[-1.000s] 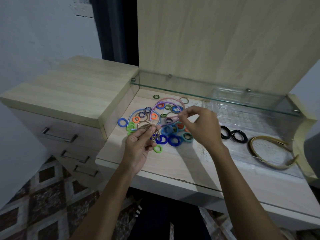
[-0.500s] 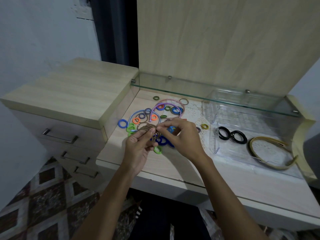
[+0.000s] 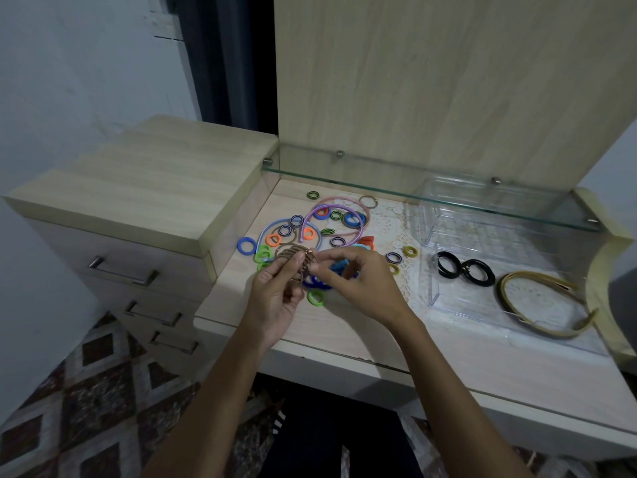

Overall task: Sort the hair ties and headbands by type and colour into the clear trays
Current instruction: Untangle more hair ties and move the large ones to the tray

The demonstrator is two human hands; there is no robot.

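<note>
A heap of coloured hair ties [image 3: 324, 232] lies on the pale desk [image 3: 344, 332], with blue, purple and pink headbands [image 3: 344, 215] among them. My left hand [image 3: 275, 291] holds a bunch of brown hair ties [image 3: 293, 255] above the heap. My right hand [image 3: 358, 281] pinches the right side of the same bunch with thumb and forefinger. To the right stands a clear tray [image 3: 458, 298] holding two black hair ties [image 3: 465, 270] and a gold headband [image 3: 544, 305].
A glass shelf [image 3: 448, 201] runs across above the back of the desk. A raised drawer unit [image 3: 138, 188] flanks the left side. More clear trays [image 3: 482, 198] sit at the back right. A few yellow and striped ties [image 3: 401, 257] lie on a lace mat.
My right hand came back from the far side of the heap towards me and joined my left hand on the brown ties. The left hand stayed in place.
</note>
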